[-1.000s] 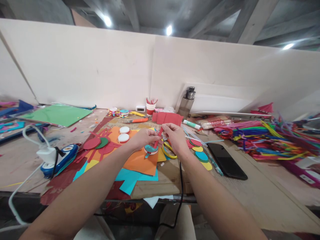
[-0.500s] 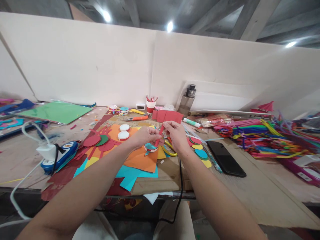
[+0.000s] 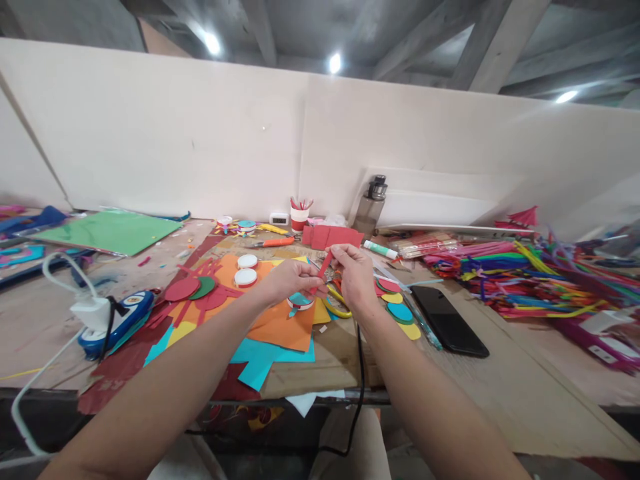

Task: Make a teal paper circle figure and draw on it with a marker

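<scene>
A narrow red paper strip [image 3: 325,264] is stretched between my two hands above the worktable. My left hand [image 3: 291,280] pinches its lower end, and my right hand [image 3: 353,268] grips the upper end between thumb and fingers. Just below my left hand sits a small round piece with a blue top and a red-and-white side [image 3: 299,303], on orange paper [image 3: 285,328]. Yellow-handled scissors [image 3: 338,308] lie beneath my right hand, their blades partly hidden. Behind the hands is a stack of red paper [image 3: 333,237].
Two white-topped discs [image 3: 245,277] and red paper circles [image 3: 183,289] lie to the left, near a blue power strip [image 3: 120,320]. On the right are coloured paper circles [image 3: 400,312], a black phone [image 3: 450,323], a glue stick [image 3: 380,249] and a bottle [image 3: 371,205]. Pipe cleaners [image 3: 530,280] pile up further right.
The strip tilts a little more to the right, as my right hand has shifted slightly away from the left. Both hands keep hold of it. The camera view has moved slightly.
</scene>
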The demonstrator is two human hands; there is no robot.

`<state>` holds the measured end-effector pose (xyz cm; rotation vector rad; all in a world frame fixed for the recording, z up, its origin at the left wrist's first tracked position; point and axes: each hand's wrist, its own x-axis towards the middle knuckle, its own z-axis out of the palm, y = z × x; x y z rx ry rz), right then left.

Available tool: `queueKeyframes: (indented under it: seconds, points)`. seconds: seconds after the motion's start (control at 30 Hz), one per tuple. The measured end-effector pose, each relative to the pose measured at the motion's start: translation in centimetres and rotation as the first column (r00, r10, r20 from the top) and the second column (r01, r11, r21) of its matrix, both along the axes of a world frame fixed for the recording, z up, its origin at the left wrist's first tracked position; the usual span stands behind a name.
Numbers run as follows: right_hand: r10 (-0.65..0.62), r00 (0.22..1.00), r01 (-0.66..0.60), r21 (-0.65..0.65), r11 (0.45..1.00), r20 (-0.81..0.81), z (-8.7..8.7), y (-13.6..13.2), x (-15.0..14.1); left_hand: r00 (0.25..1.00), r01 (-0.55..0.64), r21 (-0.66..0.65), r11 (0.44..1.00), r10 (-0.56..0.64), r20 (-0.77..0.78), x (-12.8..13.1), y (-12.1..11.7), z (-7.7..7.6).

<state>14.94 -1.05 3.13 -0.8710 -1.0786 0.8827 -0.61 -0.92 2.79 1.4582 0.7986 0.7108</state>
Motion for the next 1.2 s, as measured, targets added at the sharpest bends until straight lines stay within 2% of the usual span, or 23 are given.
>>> queueKeyframes:
  seconds: [0.2,0.33,0.4,0.47,0.53,0.63,0.73,0.87,1.03,1.2]
  points:
    - [-0.073,0.994,0.078,0.062,0.995,-0.081,1.0,-0.1,0.7,0.999,0.049,-0.032,0.998,-0.049,-0.001,0.1,-0.1,-0.2]
    - [-0.114,0.982,0.125,0.065,0.990,-0.150,2.1,-0.3,1.5,0.994,0.087,0.014,0.996,-0.086,-0.067,-0.9,0.3,0.3]
    - [-0.092,0.991,0.097,0.044,0.994,-0.100,2.3,-0.4,1.7,0.998,0.011,0.084,0.996,-0.006,-0.058,-1.7,0.7,0.7]
    - [-0.036,0.999,0.036,0.037,0.999,-0.012,2.1,-0.5,1.5,0.989,-0.146,0.152,0.977,0.145,0.018,-2.4,1.0,1.3]
    - [0.034,0.995,-0.038,0.046,0.998,0.090,1.7,-0.7,1.0,0.979,-0.200,0.186,0.962,0.188,0.082,-2.6,1.1,1.6]
    - [0.073,0.970,-0.094,0.080,0.992,0.234,1.4,-1.3,0.0,0.996,-0.075,0.214,0.974,0.062,0.067,-1.9,0.6,1.8]
    - [0.063,0.951,-0.096,0.096,0.991,0.303,1.5,-1.9,-0.7,0.998,-0.054,0.236,0.970,0.042,0.055,-0.9,0.0,1.7]
    - [0.068,0.934,-0.100,0.074,0.992,0.350,1.7,-2.1,-0.7,0.993,-0.092,0.182,0.979,0.077,0.084,-0.2,-0.2,1.4]
    - [-0.019,0.921,-0.020,0.096,0.995,0.389,1.6,-2.0,-0.5,0.985,-0.168,0.128,0.977,0.164,0.046,-0.4,0.0,1.2]
    - [0.035,0.933,-0.031,-0.016,0.999,0.359,1.1,-1.8,-0.9,0.989,-0.146,0.154,0.977,0.140,0.051,-0.2,-0.1,1.0]
